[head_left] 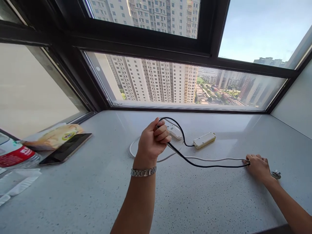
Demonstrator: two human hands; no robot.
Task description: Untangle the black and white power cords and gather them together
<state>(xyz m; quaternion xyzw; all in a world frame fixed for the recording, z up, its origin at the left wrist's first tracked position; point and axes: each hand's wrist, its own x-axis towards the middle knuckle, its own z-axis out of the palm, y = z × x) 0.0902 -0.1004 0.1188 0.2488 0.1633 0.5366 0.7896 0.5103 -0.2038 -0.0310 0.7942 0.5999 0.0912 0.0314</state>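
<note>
My left hand (pixel 153 138), with a metal-link watch band on its wrist, is closed around a black cable (pixel 207 166) and raised above the sill. From the fist the cable loops over to a small yellowed white power strip (pixel 204 140). Behind my fingers lies another white power strip (pixel 175 131), partly hidden. A white cable (pixel 214 160) curves around under my left wrist and runs right beside the black one. At the right, my right hand (pixel 258 166) is closed on both cables, low over the surface. A plug (pixel 276 175) with metal prongs shows just beyond it.
The speckled white windowsill (pixel 190 201) spans the view. At the left lie a phone (pixel 67 149), a bread package (pixel 56 136), a bottle with a red label (pixel 17 154) and a crumpled clear wrapper (pixel 18 183). Dark window frames (pixel 146 42) stand behind; a white wall (pixel 294 97) bounds the right.
</note>
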